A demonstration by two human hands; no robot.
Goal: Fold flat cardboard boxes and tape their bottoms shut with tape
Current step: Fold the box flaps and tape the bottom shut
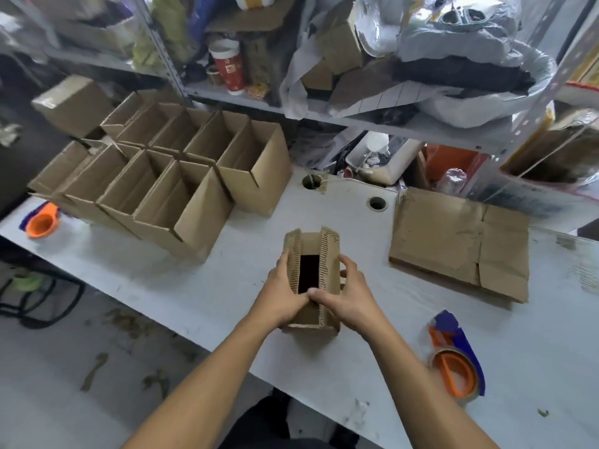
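— Any words or numbers to read anywhere?
— None legible. Red paper cup on the shelf carries a pale printed mark, too blurred to make out.
— And the cardboard?
— Plain brown, no print on the box or on the flat stack.
— Tape holders?
— Orange and blue only, no brand visible on the near tape dispenser or the far one.
— Bags on the shelf?
— White sheet with ruled lines, nothing readable.
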